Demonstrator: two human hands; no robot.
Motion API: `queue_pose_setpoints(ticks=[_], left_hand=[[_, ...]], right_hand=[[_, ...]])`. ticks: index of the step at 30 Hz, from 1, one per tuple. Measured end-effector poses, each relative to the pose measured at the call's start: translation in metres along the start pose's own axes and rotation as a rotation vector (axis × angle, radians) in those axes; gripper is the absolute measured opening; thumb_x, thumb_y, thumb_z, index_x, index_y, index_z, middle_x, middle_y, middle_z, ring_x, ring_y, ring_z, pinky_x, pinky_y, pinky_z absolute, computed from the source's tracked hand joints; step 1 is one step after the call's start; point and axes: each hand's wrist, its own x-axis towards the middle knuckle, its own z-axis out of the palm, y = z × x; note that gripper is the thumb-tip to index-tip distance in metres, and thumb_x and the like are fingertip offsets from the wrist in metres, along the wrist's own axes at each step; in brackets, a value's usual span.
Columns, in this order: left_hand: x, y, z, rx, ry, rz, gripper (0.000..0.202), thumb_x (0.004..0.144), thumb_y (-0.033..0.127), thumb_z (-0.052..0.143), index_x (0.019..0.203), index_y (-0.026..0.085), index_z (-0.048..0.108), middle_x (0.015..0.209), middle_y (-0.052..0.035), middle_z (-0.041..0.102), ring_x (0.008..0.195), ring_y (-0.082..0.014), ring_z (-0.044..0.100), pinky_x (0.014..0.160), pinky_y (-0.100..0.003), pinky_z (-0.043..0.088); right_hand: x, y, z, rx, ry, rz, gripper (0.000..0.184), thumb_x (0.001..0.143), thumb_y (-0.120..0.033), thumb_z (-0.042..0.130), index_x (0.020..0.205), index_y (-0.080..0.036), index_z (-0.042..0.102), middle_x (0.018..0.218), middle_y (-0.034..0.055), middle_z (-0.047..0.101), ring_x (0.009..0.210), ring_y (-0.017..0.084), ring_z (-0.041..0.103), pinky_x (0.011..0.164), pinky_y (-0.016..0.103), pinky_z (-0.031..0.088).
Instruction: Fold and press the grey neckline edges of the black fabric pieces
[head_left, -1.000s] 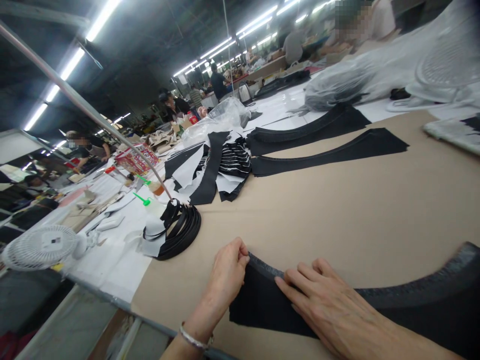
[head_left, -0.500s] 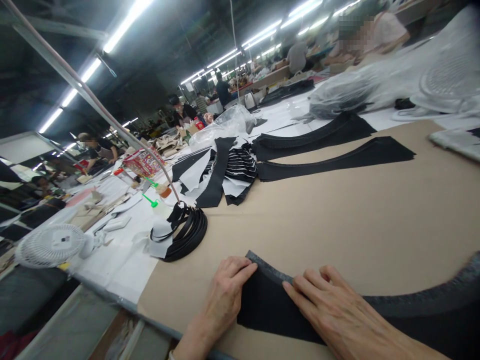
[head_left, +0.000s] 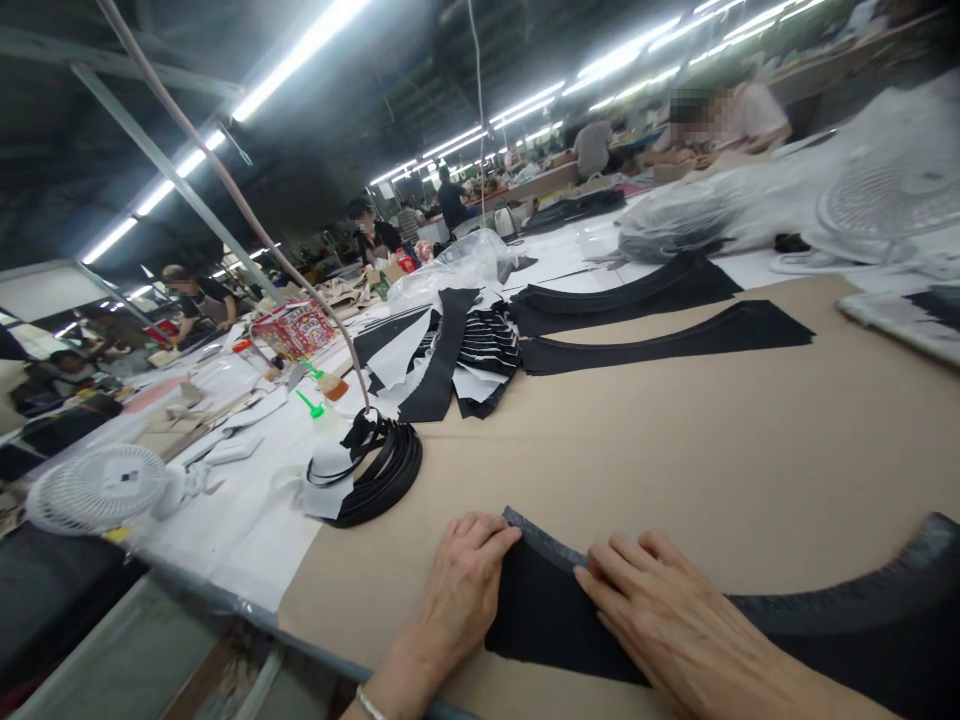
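A curved black fabric piece [head_left: 555, 620] lies on the tan board at the near edge of the table. Along its inner curve runs a grey, fuzzy-looking band [head_left: 817, 608]. My left hand [head_left: 469, 575] has its fingers closed on the piece's upper left corner, thumb tip over the grey edge. Just to the right, my right hand [head_left: 652, 595] pinches the same edge with thumb and curled fingers, its palm over the black fabric. What lies beneath the right palm is hidden.
Two black curved pieces [head_left: 667, 340] lie farther back, beside a stack of black and white strips [head_left: 480, 350]. A coil of black strip [head_left: 390, 480] and green-tipped bottles [head_left: 315, 410] are at left. White fans [head_left: 105, 485] flank the table; people work beyond.
The camera view has shifted slightly, so the scene sits a little lower. Both hands keep nearly the same hold on the black piece's edge.
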Motion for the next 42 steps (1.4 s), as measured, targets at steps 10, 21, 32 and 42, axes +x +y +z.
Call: queue_pose_setpoints(ticks=[10, 21, 32, 42], left_hand=[[0.030, -0.002, -0.019, -0.132, -0.050, -0.035, 0.035, 0.086, 0.011, 0.055, 0.118, 0.024, 0.056, 0.116, -0.0046, 0.062, 0.112, -0.0214, 0.052, 0.098, -0.042, 0.040], [0.067, -0.007, -0.034, -0.088, -0.327, 0.059, 0.014, 0.077, 0.014, 0.065, 0.087, 0.024, 0.066, 0.094, 0.0013, 0.061, 0.101, -0.0196, 0.053, 0.093, -0.039, 0.032], [0.062, -0.014, -0.032, -0.079, -0.267, 0.144, 0.016, 0.084, 0.012, 0.062, 0.087, 0.026, 0.071, 0.089, 0.0016, 0.067, 0.099, -0.0169, 0.055, 0.093, -0.038, 0.030], [0.052, -0.025, -0.027, -0.001, -0.202, 0.295, 0.021, 0.092, 0.018, 0.054, 0.101, 0.028, 0.070, 0.093, -0.0004, 0.069, 0.099, -0.0170, 0.055, 0.094, -0.039, 0.030]], right_hand=[[0.064, -0.025, 0.008, 0.101, -0.305, 0.523, 0.019, 0.084, -0.015, 0.060, 0.103, -0.017, 0.060, 0.105, 0.0114, 0.061, 0.101, 0.030, 0.055, 0.090, 0.048, 0.039], [0.078, -0.011, 0.016, 0.282, -0.330, 0.604, 0.014, 0.074, -0.011, 0.059, 0.085, -0.019, 0.062, 0.084, 0.0034, 0.066, 0.084, 0.022, 0.061, 0.072, 0.031, 0.038], [0.069, -0.015, 0.015, 0.276, -0.255, 0.574, 0.010, 0.080, -0.008, 0.060, 0.081, -0.018, 0.060, 0.087, 0.0036, 0.061, 0.085, 0.021, 0.056, 0.075, 0.030, 0.038], [0.055, -0.015, 0.025, 0.283, -0.177, 0.427, 0.020, 0.085, -0.001, 0.050, 0.090, -0.018, 0.060, 0.091, 0.0035, 0.058, 0.086, 0.018, 0.056, 0.078, 0.029, 0.043]])
